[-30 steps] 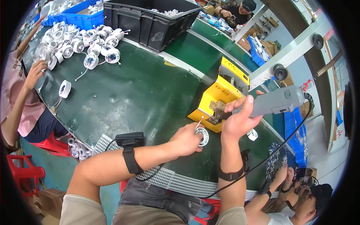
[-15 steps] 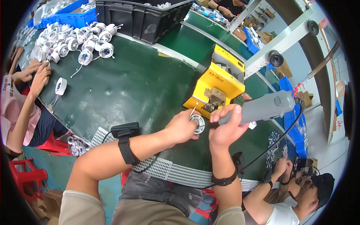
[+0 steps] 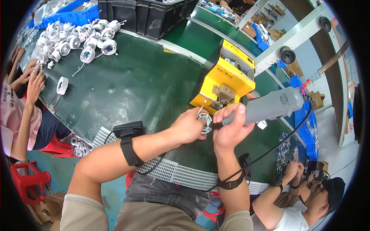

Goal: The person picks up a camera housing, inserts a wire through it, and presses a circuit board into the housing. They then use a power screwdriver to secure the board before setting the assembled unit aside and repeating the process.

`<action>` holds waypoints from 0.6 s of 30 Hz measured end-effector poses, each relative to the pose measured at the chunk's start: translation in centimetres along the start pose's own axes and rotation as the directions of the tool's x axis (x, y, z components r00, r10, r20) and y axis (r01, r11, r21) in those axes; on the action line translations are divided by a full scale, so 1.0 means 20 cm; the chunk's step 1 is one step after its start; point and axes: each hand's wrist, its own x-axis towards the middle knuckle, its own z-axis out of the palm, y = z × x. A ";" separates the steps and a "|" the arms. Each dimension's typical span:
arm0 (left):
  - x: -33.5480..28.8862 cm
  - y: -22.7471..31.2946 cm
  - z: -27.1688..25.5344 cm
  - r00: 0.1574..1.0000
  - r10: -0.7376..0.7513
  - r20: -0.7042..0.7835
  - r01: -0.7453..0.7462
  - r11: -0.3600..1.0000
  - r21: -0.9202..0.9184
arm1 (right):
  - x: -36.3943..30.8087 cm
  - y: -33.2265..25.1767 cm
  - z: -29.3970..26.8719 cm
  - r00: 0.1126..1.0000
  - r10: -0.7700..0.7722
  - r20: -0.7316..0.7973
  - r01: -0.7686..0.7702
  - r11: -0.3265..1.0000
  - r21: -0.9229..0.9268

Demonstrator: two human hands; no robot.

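Observation:
My left hand [image 3: 187, 126] grips a small round white housing [image 3: 206, 118] with an open ring face. A thin lead with a white tip [image 3: 202, 105] sticks up beside my fingers. My right hand [image 3: 232, 130] is wrapped round a grey electric screwdriver [image 3: 274, 104], held nearly level and slanting down to the left. Its dark nose meets the right side of the housing; my fingers partly hide the contact. Just beyond both hands stands a yellow screw feeder [image 3: 211, 86] with a metal block on its front.
Many white round housings with wires [image 3: 63, 43] are heaped at the far left, and a single housing [image 3: 62, 85] lies nearer. Behind are a black crate [image 3: 148, 17] and blue bins [image 3: 71, 15]. A black cable [image 3: 283, 142] trails from the screwdriver. Co-workers sit on both sides.
The screwdriver's nose has come down and left to the housing, which was apart from it before. My left hand still grips the housing. The view has shifted slightly.

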 end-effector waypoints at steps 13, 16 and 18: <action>-0.06 0.10 -0.08 0.992 0.101 0.077 -0.124 0.889 0.440 | -0.03 0.03 -0.10 0.960 0.012 0.278 -0.032 0.997 0.066; -0.14 0.24 -0.34 0.883 0.461 -0.091 -0.198 0.541 0.818 | 0.07 0.00 -0.30 0.972 -0.081 0.221 0.075 0.997 0.035; -0.20 0.32 -0.51 0.672 0.642 -0.369 0.066 0.445 0.893 | 0.15 -0.06 -0.47 1.000 -0.001 -0.004 0.000 0.957 -0.289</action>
